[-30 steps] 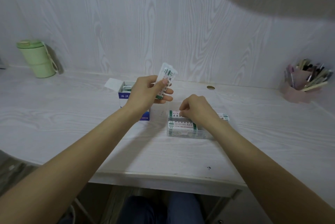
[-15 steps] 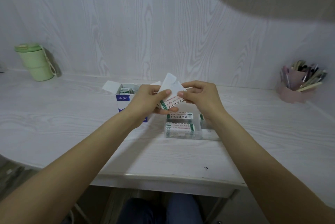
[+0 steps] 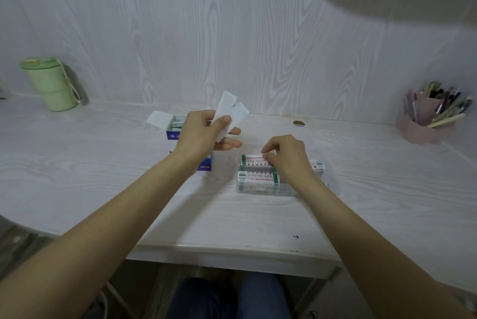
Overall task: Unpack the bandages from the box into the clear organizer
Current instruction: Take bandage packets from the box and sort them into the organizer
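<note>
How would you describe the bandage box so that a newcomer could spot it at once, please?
On the pale wood-grain desk, look behind the left hand. There stands a small cardboard box, white with a blue band and its white flap raised. Unlike the clear organizer to its right, it is opaque.

Half a second ago both hands met at the fanned white bandage strips. Now the right hand has dropped to the clear plastic organizer, pinching one printed strip onto the filled rear compartment.
</note>
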Tool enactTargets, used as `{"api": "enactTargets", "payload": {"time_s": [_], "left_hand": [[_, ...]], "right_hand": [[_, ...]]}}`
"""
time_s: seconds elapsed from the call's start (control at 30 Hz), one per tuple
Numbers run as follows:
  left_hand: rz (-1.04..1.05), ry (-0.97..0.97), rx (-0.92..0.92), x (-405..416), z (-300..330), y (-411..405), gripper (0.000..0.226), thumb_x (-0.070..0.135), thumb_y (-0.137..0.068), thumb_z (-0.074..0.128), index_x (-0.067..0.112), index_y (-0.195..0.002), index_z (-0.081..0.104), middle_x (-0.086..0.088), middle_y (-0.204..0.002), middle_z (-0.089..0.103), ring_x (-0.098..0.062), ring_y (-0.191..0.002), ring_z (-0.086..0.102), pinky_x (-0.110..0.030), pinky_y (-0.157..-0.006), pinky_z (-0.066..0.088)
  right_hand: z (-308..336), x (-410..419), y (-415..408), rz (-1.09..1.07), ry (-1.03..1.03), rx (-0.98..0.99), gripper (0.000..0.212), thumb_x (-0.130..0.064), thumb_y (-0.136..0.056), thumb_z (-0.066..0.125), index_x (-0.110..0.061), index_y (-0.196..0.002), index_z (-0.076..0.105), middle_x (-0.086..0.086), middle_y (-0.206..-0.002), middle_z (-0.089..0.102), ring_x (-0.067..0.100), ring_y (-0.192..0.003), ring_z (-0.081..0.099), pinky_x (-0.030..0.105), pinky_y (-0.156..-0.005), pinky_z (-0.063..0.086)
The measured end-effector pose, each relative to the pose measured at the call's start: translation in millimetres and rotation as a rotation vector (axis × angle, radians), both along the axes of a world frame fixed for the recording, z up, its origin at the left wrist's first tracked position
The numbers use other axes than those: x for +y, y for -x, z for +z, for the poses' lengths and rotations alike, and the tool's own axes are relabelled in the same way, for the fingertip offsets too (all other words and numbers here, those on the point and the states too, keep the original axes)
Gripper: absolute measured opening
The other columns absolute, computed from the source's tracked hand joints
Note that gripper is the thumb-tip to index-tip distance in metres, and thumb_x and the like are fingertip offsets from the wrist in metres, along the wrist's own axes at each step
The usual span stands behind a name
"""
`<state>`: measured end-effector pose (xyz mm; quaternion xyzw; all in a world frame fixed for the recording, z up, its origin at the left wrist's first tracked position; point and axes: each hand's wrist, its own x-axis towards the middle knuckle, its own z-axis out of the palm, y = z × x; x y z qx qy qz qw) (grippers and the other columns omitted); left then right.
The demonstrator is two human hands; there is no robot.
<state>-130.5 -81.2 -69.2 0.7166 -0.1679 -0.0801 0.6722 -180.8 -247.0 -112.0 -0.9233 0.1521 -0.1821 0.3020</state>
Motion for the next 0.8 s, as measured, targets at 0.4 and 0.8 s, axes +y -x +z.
{"api": "enactTargets", "payload": {"time_s": [0.4, 0.8], "left_hand": [[-0.058, 0.006, 0.016, 2.9, -3.0, -2.1, 0.024, 0.012, -0.092, 0.058, 0.009, -0.116, 0.059, -0.001, -0.081, 0.071, -0.02, -0.064, 0.072, -0.022, -0.057, 0.058], [-0.239, -0.018, 0.058, -6.2, 2.7, 8.9, 0.021, 0.016, -0.099, 0.046, 0.003, -0.098, 0.063, -0.016, -0.09, 0.07, -0.031, -0.074, 0.072, -0.032, -0.065, 0.06]], "right_hand": [[16.7, 6.7, 5.3, 0.098, -0.416, -0.222, 0.014, -0.016, -0.082, 0.072, -0.021, -0.094, 0.071, -0.005, -0.084, 0.067, 0.008, -0.078, 0.06, 0.021, -0.069, 0.045], [36.0, 5.5, 18.2, 0.232, -0.703, -0.302, 0.019, 0.0, -0.08, 0.07, -0.011, -0.096, 0.068, 0.007, -0.071, 0.067, 0.007, -0.061, 0.064, 0.015, -0.063, 0.05]]}}
